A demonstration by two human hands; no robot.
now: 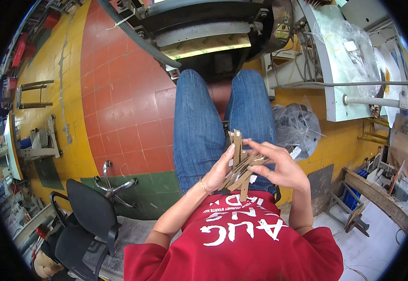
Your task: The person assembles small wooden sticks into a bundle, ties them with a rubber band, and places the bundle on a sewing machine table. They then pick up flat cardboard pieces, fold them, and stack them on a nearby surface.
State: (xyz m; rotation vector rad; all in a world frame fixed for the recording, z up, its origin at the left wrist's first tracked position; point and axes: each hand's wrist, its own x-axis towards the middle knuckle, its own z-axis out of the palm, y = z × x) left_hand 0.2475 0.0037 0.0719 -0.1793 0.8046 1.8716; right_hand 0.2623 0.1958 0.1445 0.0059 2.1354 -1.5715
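Over my lap I hold a loose bundle of flat brown strips (246, 169); whether they are leather or card I cannot tell. Some carry small white tags. My left hand (219, 171) is closed round the bundle's left side, its thumb pointing up along the strips. On the other side my right hand (281, 165) pinches strips between thumb and fingers, with a ring on one finger. Two strips (237, 143) stick up beyond the fingers, and others fan out toward my red shirt (241, 229).
Ahead of my knees stands a dark machine (208, 28) with a roller and a grey hose (138, 40). To the right are a pale green table (349, 105) and a clear plastic bag (297, 129). A black office chair (89, 210) stands behind on the left.
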